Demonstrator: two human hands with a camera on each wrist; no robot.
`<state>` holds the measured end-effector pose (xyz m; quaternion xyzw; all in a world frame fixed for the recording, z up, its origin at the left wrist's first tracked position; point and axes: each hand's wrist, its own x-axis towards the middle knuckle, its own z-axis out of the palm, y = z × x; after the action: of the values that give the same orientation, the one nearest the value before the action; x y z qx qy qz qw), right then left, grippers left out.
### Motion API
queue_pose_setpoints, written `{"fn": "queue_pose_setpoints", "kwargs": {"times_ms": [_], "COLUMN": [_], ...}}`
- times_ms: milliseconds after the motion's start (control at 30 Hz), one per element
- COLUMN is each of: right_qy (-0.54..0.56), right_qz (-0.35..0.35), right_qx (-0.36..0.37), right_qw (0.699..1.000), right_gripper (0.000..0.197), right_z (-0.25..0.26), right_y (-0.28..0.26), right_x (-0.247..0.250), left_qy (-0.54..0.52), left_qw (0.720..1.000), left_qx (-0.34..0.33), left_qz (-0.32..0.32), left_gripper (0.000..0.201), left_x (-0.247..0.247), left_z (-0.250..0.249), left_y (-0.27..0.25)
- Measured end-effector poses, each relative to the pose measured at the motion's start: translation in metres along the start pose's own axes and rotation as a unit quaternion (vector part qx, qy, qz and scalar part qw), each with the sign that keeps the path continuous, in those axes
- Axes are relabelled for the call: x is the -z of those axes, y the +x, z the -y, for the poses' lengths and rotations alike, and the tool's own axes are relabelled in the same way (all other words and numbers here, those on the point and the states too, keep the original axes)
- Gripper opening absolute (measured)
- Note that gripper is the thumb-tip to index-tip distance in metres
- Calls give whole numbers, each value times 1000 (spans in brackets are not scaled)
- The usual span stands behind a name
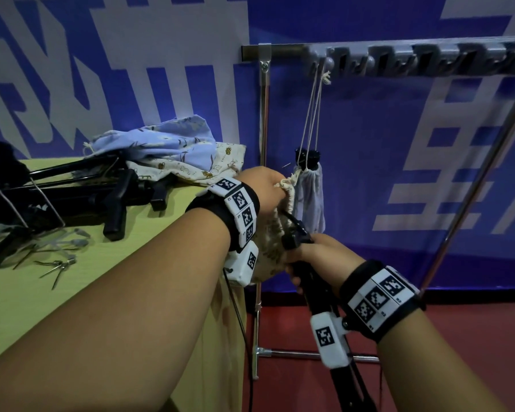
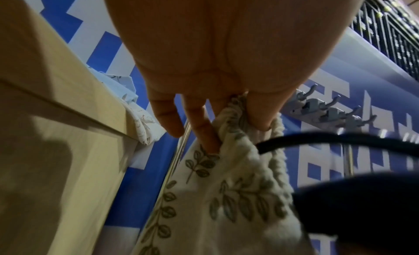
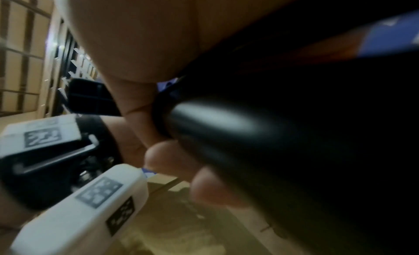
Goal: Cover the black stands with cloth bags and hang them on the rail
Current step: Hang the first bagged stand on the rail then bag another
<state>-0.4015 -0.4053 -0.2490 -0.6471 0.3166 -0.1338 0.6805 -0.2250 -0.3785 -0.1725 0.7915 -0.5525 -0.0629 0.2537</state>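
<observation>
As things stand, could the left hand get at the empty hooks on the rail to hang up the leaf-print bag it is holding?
Probably yes. The left hand grips the leaf-print bag at its gathered mouth, and the empty hooks on the rail lie above it with only open air between. The hanging grey bag takes just one hook.

Bare forearms wear black wristbands (image 1: 381,301) with white marker tiles and white camera boxes (image 1: 329,340).

Stands (image 1: 72,188) and bags (image 1: 173,150) on table (image 1: 42,292), left of rail (image 1: 399,59).
</observation>
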Motion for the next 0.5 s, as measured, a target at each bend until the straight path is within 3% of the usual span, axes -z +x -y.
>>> {"fn": "queue_pose_setpoints", "kwargs": {"times_ms": [100, 200, 367, 500], "right_qy": [-47, -28, -24, -44], "right_qz": [34, 22, 9, 65], "right_qx": [15, -2, -17, 5], "right_qw": [998, 999, 1000, 997], "right_gripper": [8, 3, 11, 8], "right_z": [3, 0, -4, 0], "right_y": [-2, -1, 2, -1], "right_x": [-8, -13, -15, -18], "left_qy": [11, 10, -11, 21], "left_qw": [998, 993, 995, 996], "left_qx": [-16, -24, -28, 9], "left_qz": [55, 116, 99, 91], "left_gripper": [22, 22, 23, 29], "left_x": [-3, -7, -9, -14], "left_z": [-5, -5, -7, -4], "left_y": [-4, -8, -6, -2]}}
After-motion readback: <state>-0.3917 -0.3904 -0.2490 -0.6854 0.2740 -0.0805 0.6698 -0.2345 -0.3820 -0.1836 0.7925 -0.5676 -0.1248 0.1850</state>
